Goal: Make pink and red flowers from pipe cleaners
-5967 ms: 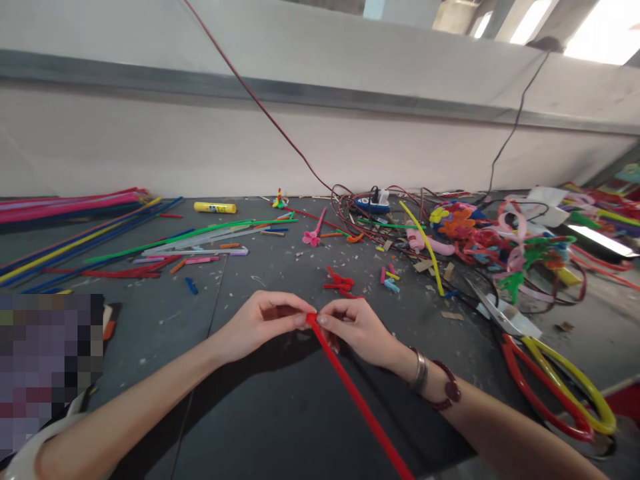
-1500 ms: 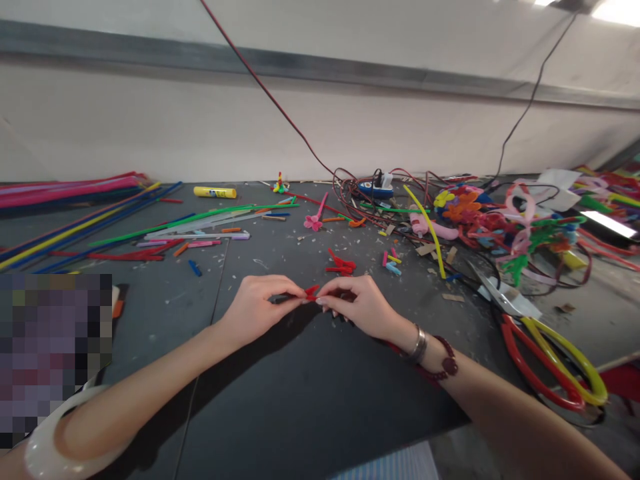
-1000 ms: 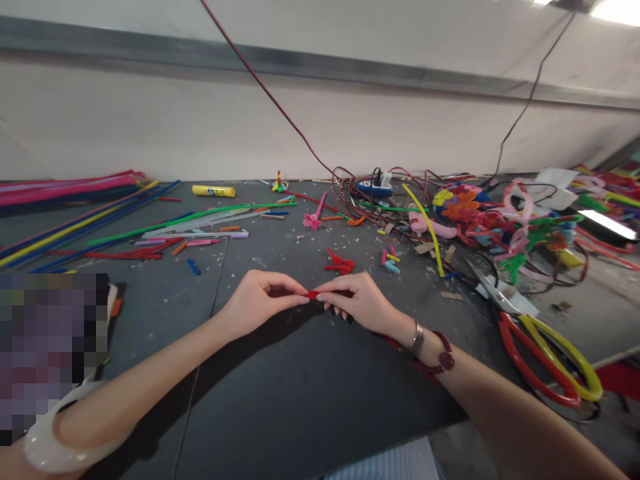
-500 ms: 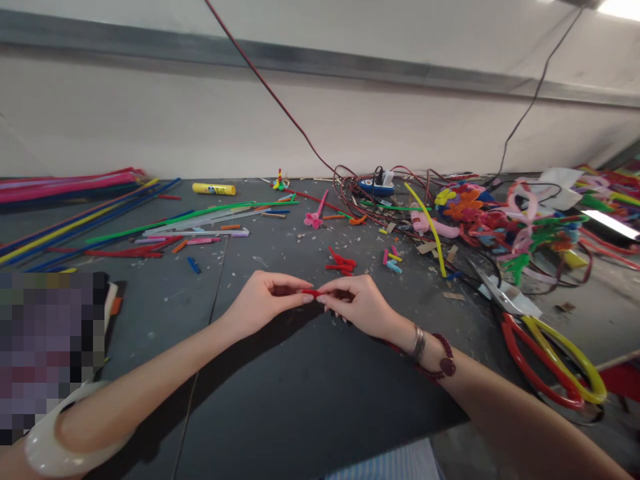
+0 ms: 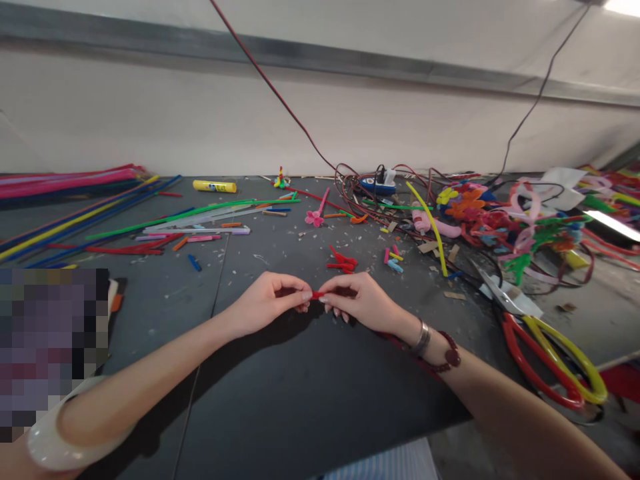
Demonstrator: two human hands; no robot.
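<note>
Between my two hands is a short red pipe cleaner piece (image 5: 317, 295), pinched at both ends. My left hand (image 5: 275, 300) grips its left end between thumb and fingers. On the other side my right hand (image 5: 357, 300) is closed on the right end, fingertips close to those of the left. Most of the piece is hidden by the fingers. Just beyond the hands lies a small pile of bent red pipe cleaner pieces (image 5: 343, 261). A few short pink, yellow and blue pieces (image 5: 393, 260) rest to the right of it.
Large scissors (image 5: 540, 353) with red and yellow handles lie at right. Behind them is a heap of coloured pipe cleaner shapes (image 5: 500, 220). Long stems (image 5: 75, 220) and a yellow tube (image 5: 215, 187) are at left. Cables (image 5: 345, 183) tangle near a blue power strip (image 5: 377, 185).
Both hands stay at nearly the same spot, still pinching the red piece. The left fingers have curled in a little more. The view has shifted slightly.
</note>
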